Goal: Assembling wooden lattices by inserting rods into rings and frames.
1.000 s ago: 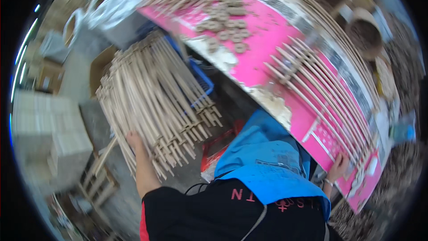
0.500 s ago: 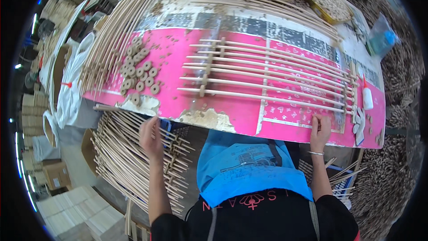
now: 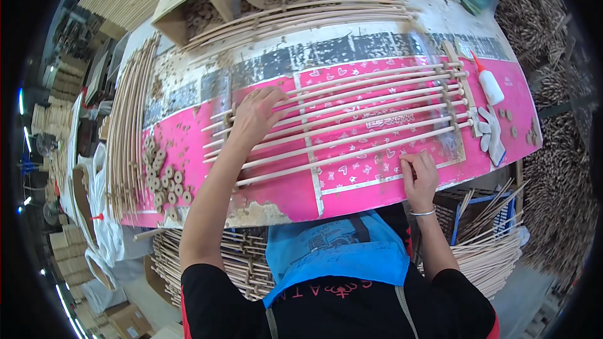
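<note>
The left hand lay spread on the wooden rods at centre, the right hand pinched near the lowest rod, so careless pressure could have rolled them out of line.

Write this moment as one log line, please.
left hand: on rods | right hand: on pink mat | glue bottle: idle

Black short-sleeved shirt, blue apron, silver bracelet.
</note>
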`<state>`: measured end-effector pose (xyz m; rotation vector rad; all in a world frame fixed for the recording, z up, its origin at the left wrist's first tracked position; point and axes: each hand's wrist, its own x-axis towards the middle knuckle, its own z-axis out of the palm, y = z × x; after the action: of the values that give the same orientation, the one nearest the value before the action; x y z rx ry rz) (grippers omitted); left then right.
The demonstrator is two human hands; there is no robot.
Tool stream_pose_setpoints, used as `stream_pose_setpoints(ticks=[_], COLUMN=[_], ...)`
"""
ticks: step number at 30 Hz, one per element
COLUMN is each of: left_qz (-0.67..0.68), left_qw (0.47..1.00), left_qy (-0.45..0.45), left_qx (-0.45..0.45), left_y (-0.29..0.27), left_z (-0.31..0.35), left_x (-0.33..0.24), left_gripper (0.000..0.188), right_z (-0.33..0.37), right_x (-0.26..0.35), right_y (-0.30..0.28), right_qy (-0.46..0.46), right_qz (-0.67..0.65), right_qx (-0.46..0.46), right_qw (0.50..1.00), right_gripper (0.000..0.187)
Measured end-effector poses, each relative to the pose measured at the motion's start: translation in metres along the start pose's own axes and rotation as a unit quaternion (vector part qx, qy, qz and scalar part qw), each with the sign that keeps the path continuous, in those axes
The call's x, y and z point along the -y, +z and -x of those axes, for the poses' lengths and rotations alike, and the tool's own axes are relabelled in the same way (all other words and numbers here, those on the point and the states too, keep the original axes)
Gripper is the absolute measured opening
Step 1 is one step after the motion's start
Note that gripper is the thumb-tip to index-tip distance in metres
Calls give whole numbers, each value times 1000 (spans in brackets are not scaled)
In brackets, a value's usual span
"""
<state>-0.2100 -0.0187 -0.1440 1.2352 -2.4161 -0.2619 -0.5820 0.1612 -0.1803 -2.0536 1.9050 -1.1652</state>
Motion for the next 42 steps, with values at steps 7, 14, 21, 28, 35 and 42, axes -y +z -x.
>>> stream_pose_setpoints(ticks=[7,14,21,28,35,42], left_qz=[24,24,85,196,315,290], left_qw=[995,994,974,941,909,924], left_qy=[-43,-64,-116,-166,-181,-223], left_qx=[87,80,177,219,204,114], left_y=[-2,4,-2,-1,-11,-59], left_z=[-17,-23,-38,-47,-53,-6], left_x=[2,0,3,13,3,8], left_gripper=[38,53,75,49,54,57], right_z=[-3,-2,-1,-1,-4,4], right_x=[1,-2,0,-1,-1,3], right_y=[-1,0,-4,-4,-8,-2], right_qy=[21,14,13,23,11,17], right_qz=[6,-8,-11,-6,-5,-25], right_qx=[4,-8,-18,-4,-20,-20], right_qw=[1000,1000,1000,1000,1000,999], right_gripper=[7,9,11,10,9,7])
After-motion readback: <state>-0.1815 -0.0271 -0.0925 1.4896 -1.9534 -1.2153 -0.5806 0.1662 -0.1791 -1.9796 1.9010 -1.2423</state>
